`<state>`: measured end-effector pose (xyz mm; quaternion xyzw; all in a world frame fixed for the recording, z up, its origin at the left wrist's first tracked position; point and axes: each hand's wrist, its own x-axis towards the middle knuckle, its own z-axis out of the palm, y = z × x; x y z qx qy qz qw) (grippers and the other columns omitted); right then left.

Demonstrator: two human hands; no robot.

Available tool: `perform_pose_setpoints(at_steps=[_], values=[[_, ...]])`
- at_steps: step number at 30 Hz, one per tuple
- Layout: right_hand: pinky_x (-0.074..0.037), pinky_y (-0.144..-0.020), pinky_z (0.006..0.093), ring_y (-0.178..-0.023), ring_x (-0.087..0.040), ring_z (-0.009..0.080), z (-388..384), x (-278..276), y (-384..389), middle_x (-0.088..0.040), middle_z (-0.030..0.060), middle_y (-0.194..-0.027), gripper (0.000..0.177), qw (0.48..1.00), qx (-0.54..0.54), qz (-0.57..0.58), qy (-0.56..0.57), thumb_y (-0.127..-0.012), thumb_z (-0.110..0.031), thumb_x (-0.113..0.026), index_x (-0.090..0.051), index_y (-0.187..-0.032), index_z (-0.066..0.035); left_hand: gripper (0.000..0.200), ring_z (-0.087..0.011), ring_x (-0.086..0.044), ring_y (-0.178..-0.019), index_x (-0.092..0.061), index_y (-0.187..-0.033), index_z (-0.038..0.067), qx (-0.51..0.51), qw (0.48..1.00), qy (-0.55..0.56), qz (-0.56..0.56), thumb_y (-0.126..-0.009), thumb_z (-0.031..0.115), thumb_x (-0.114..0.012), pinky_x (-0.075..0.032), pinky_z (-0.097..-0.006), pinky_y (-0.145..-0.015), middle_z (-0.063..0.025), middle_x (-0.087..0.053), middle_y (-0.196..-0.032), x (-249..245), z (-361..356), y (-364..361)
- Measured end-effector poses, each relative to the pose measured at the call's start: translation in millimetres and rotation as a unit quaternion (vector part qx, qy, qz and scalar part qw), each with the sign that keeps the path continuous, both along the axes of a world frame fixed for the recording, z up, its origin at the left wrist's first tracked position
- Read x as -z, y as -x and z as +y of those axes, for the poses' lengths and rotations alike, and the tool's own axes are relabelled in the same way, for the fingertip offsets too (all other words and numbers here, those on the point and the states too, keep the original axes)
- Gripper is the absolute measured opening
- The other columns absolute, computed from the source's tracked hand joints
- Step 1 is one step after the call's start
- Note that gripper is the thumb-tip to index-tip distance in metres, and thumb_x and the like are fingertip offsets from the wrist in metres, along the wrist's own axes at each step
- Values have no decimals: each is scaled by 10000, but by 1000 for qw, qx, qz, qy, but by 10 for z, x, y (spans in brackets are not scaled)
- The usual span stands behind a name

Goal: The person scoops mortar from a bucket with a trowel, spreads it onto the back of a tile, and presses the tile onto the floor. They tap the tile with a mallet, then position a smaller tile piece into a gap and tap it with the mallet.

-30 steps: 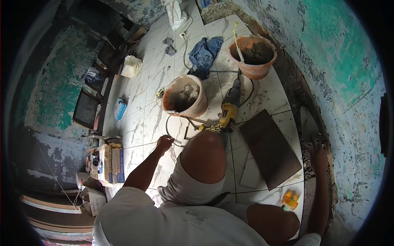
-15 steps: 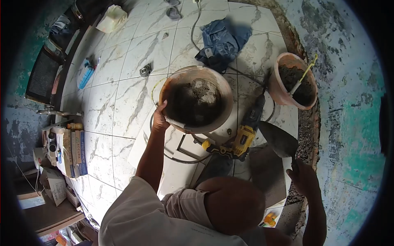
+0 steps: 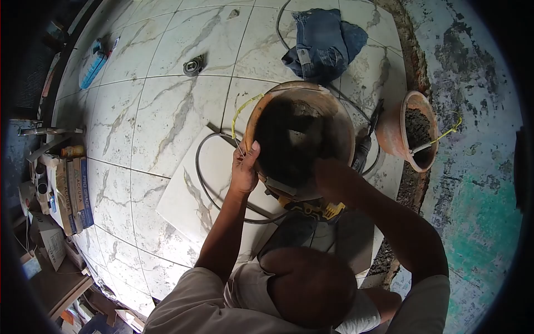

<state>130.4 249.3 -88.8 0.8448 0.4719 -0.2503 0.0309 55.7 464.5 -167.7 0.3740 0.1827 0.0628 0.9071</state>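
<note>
My left hand (image 3: 245, 167) is closed on the left rim of a bucket (image 3: 340, 125), thumb over the edge near its yellow-wrapped handle. The bucket tilts toward me, with dark, damp mortar (image 3: 281, 139) inside. Reaching into its near right side is my right hand (image 3: 331, 178), fingers closed around a trowel's handle; the blade is lost in the dark mix. Under and behind the bucket, a yellow and black power tool (image 3: 332, 211) lies partly covered. A second bucket (image 3: 392, 133) with mortar leans by the wall to the right.
Folded denim (image 3: 322, 47) lies on the marble-patterned tiles beyond the bucket. A tape measure (image 3: 193, 65) and a blue object (image 3: 93, 64) are to the left. Cardboard boxes (image 3: 80, 192) stand at far left. A black cable (image 3: 203, 186) loops beside the bucket. A rough channel (image 3: 425, 192) runs along the wall.
My right hand has swung left from beside the wall into the bucket with the trowel. The bucket now sits nearer and more to the right in view, covering more of the power tool.
</note>
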Motion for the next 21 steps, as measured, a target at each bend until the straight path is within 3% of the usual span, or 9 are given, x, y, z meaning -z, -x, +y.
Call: perform_pose_setpoints(at_steps=[2, 3, 5, 6, 9, 11, 15, 20, 21], values=[[-550, -722, 473, -825, -666, 401, 2, 156, 63, -633, 218, -837, 244, 990, 16, 134, -43, -874, -191, -582, -615, -921, 46, 384, -56, -516, -892, -562, -1238, 55, 13, 1000, -4, 1, -946, 296, -623, -421, -221, -828, 35, -571, -952, 136, 3, 24], [-550, -722, 473, -825, -666, 401, 53, 44, 92, -633, 218, -837, 244, 990, 16, 135, -45, -874, -191, -582, -615, -921, 46, 384, -56, -516, -892, -562, -1238, 55, 13, 1000, -6, 1, -946, 296, -623, -421, -221, -828, 35, -571, -952, 59, -14, -9], [-516, -744, 488, -834, -647, 390, 175, -328, 179, -637, 221, -846, 269, 955, 218, 197, -32, -890, -210, -591, -565, -994, 36, 417, -68, -520, -904, -550, -1255, 52, -2, 999, -32, -7, -957, 340, -597, -428, -230, -828, 28, -569, -968, -172, -64, -83], [-516, -744, 488, -834, -647, 390, 173, -359, 216, -637, 221, -846, 269, 955, 219, 197, -35, -890, -210, -591, -565, -994, 36, 417, -68, -520, -904, -550, -1255, 52, 0, 999, -35, -7, -957, 340, -597, -428, -230, -828, 28, -569, -968, -133, -58, -81], [-518, -742, 489, -826, -651, 395, 138, -448, 319, -651, 214, -875, 282, 967, 192, 160, -57, -898, -211, -598, -535, -1014, 38, 495, -102, -548, -976, -511, -1314, 32, 5, 999, -37, -14, -964, 377, -574, -438, -253, -884, -10, -592, -1066, -14, 2, -64], [-553, -659, 468, -721, -679, 372, 124, -528, 359, -659, 187, -762, 220, 963, 218, 146, -66, -884, -191, -590, -525, -931, 14, 596, -212, -518, -1220, -436, -1373, -1, 10, 998, -57, -15, -977, 441, -504, -380, -346, -1062, -120, -536, -1331, -10, 40, -86], [-554, -609, 445, -691, -684, 342, -186, -573, 260, -653, 142, -762, 174, 975, 193, 88, -73, -875, -175, -592, -530, -945, -28, 615, -220, -530, -1215, -426, -1377, -7, 33, 998, -47, -24, -984, 463, -481, -412, -345, -1038, -134, -537, -1329, -24, 55, -50], [-562, -618, 420, -707, -693, 299, -264, -472, 135, -650, 148, -840, 159, 967, 191, -166, 35, -875, -159, -585, -523, -970, -47, 622, -209, -547, -1193, -420, -1383, -2, 26, 998, -62, -9, -982, 469, -481, -443, -335, -1009, -126, -547, -1316, -27, 39, -65], [-562, -618, 420, -707, -693, 299, -265, -486, 113, -650, 148, -840, 159, 967, 191, -168, 35, -875, -159, -585, -523, -970, -47, 622, -205, -552, -1187, -422, -1383, 1, 26, 998, -53, -10, -981, 471, -483, -450, -331, -1002, -122, -550, -1314, -16, 48, -66]])
